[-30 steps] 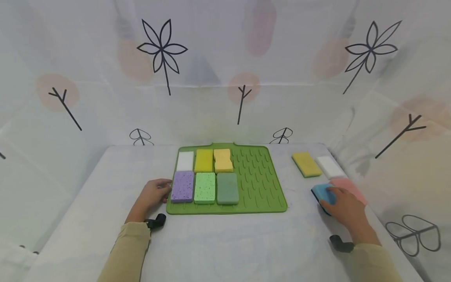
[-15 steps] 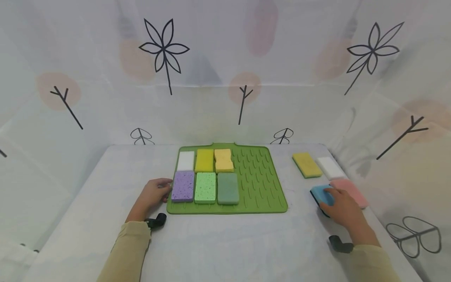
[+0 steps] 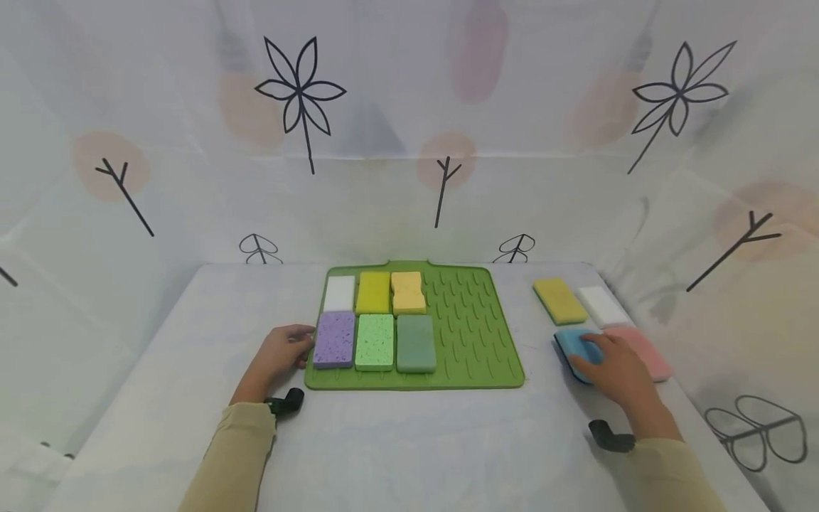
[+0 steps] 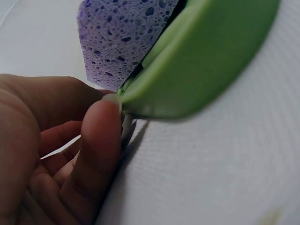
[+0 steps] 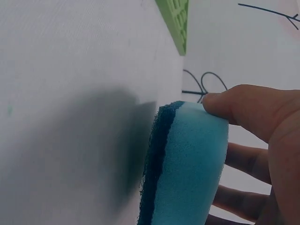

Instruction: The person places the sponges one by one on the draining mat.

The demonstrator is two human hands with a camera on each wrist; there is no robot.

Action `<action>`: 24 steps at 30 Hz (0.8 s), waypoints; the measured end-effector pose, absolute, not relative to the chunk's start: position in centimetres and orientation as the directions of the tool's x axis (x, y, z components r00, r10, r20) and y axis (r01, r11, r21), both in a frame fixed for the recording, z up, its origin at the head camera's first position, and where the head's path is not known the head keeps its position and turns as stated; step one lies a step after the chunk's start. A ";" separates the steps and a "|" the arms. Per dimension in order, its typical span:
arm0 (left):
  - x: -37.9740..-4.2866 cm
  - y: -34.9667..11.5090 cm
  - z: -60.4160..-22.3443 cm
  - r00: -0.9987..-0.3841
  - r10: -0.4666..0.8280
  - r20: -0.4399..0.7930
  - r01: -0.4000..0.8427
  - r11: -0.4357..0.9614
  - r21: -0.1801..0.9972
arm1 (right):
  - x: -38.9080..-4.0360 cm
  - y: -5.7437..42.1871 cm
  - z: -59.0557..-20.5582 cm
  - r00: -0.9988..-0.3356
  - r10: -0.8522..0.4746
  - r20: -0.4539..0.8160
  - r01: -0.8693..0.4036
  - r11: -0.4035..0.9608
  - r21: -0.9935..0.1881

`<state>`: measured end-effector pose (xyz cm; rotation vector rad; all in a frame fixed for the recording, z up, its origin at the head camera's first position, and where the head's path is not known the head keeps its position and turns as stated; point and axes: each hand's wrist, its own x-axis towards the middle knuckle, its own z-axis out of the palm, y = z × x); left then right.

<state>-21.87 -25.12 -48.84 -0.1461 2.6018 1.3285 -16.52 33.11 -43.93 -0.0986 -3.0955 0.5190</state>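
Note:
In the head view my right hand (image 3: 617, 370) grips a blue sponge (image 3: 569, 343), thumb on one side and fingers on the other. Its dark scouring layer shows in the right wrist view, where the blue sponge (image 5: 190, 164) is tilted over the table beside its shadow. My left hand (image 3: 279, 355) is at the left edge of a green ridged mat (image 3: 476, 341); the left wrist view has thumb and forefinger pinching the mat's rim (image 4: 187, 79), close to a purple sponge (image 4: 122, 37). On the mat, light green (image 3: 375, 343) and grey-green (image 3: 416, 344) sponges continue the near row.
White (image 3: 339, 293), yellow (image 3: 373, 292) and pale orange (image 3: 408, 292) sponges form the mat's far row. Right of the mat lie a yellow sponge with a green underside (image 3: 559, 301), a white sponge (image 3: 602, 306) and a pink sponge (image 3: 643, 352). A patterned cloth (image 3: 384, 199) stands behind.
My right hand has shifted a little to the left with the blue sponge, uncovering more of the pink sponge. My left hand stays at the mat's edge.

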 end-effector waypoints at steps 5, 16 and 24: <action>-21.9 -25.2 -49.0 -0.975 0.016 -0.224 -0.173 0.582 0.795 | -17.0 31.7 -43.6 -0.999 0.051 0.006 0.046 0.937 -0.346; -21.9 -25.0 -48.8 -0.968 -0.006 -0.249 -0.201 0.608 0.768 | -18.6 29.5 -43.0 -0.999 0.017 0.030 0.006 0.946 -0.324; -21.9 -25.0 -48.7 -0.968 -0.007 -0.250 -0.203 0.605 0.770 | -19.8 28.5 -42.8 -0.999 -0.023 0.049 -0.039 0.934 -0.356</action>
